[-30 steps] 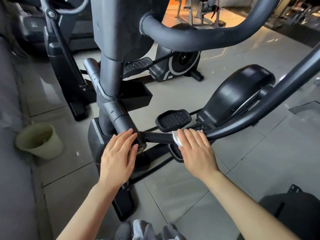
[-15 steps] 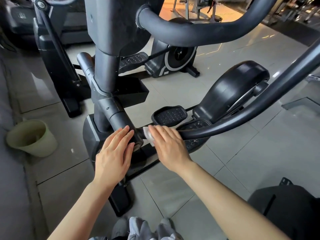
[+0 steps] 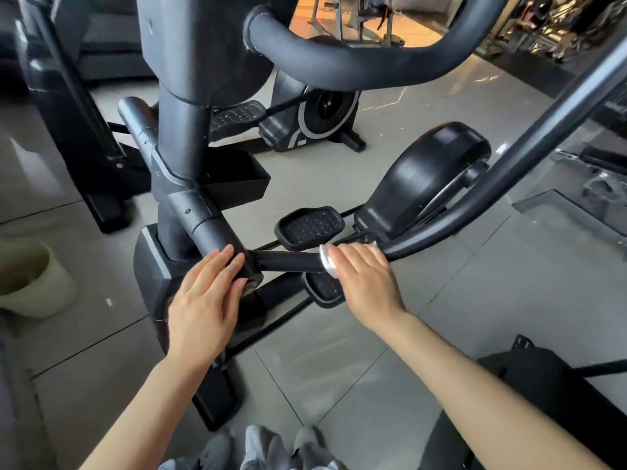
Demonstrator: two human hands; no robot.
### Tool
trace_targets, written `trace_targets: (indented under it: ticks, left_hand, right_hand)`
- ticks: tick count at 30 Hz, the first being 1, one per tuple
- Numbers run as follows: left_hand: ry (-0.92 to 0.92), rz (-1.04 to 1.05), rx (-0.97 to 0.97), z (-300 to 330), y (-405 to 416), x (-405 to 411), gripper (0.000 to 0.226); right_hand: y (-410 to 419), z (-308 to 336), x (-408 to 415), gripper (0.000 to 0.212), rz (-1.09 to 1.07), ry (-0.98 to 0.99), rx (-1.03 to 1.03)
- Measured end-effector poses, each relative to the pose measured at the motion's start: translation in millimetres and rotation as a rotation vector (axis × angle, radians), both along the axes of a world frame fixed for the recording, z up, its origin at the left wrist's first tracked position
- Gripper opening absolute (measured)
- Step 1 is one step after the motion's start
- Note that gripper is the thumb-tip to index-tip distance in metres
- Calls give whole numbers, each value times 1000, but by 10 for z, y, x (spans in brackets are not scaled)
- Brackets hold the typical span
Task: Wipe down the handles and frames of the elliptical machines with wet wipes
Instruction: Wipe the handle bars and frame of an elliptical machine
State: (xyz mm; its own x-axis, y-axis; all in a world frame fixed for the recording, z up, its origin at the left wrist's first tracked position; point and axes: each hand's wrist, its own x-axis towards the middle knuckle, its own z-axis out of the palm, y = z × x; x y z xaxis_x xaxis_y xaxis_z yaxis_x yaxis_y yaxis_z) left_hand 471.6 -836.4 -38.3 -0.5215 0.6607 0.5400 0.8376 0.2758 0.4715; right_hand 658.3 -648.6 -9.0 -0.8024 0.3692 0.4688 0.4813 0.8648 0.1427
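Note:
A black elliptical machine fills the view. My left hand (image 3: 207, 300) rests flat, fingers straight, on the end of its thick pivot tube (image 3: 203, 222). A thin black crossbar (image 3: 285, 259) runs right from that joint into a long curved arm (image 3: 509, 171). My right hand (image 3: 366, 283) lies over this bar where it meets the curved arm, fingers draped across it, holding a white wet wipe (image 3: 326, 262) against it. The wipe shows at the hand's left edge; the thumb is hidden under the bar.
A ribbed pedal (image 3: 310, 225) and the black flywheel cover (image 3: 431, 171) lie just beyond the bar. A padded handlebar (image 3: 339, 59) crosses overhead. A pale green bin (image 3: 30, 286) stands at left. Another machine (image 3: 319, 113) stands behind; a black base (image 3: 543, 385) sits lower right.
My right hand slid the wipe left along the bar toward the joint, then back right to the curved arm. My left hand stayed on the pivot tube.

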Motion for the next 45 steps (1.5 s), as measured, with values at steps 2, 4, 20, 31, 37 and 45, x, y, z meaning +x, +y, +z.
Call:
trace_targets:
  ticks: [2, 4, 20, 31, 37, 45]
  left_hand:
    - [-45, -4, -17, 44, -16, 11, 42]
    - [-106, -38, -27, 109, -50, -2, 44]
    - [-556, 279, 402, 782, -685, 287, 27]
    - [-822, 721, 619, 972, -1985, -274, 19]
    - [-728, 811, 653, 1015, -2736, -1365, 20]
    - [-833, 775, 746, 968, -3469, -2605, 26]
  right_hand:
    - [-241, -43, -304, 36, -14, 32, -180]
    - [-415, -54, -581, 40, 12, 67, -383]
    - [-1155, 883, -1127, 26, 500, 290, -2308]
    - [-2424, 841, -2151, 41, 566, -329, -2220]
    - [-3020, 877, -3380, 35, 637, -309, -1979]
    - [-3768, 1049, -4700, 15, 628, -239, -1785]
